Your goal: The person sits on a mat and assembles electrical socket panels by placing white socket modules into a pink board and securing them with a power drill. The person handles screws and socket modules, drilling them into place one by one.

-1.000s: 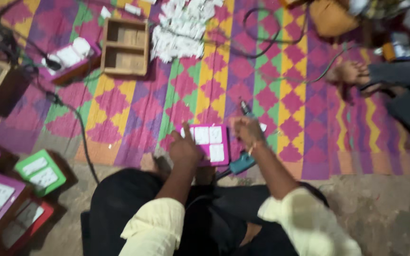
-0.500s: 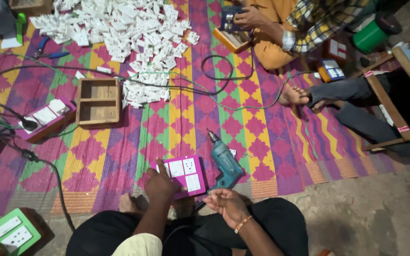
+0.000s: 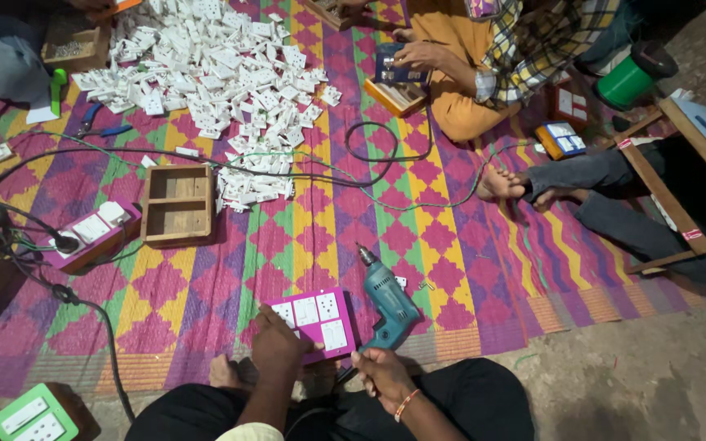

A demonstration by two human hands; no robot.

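Steadying the pink board [image 3: 314, 321] under the left hand [image 3: 279, 343], the right hand [image 3: 377, 374] grips a small tool, apparently mid-fastening, the drill [image 3: 390, 300] just right.

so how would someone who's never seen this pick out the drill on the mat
Start at the bright zigzag-patterned mat and go to its near edge, where the person's left hand rests on a pink switch board. The drill lies just right of that board, bit pointing away, above the right hand. It is the only teal pistol-shaped tool; everything around it is flat or boxy.
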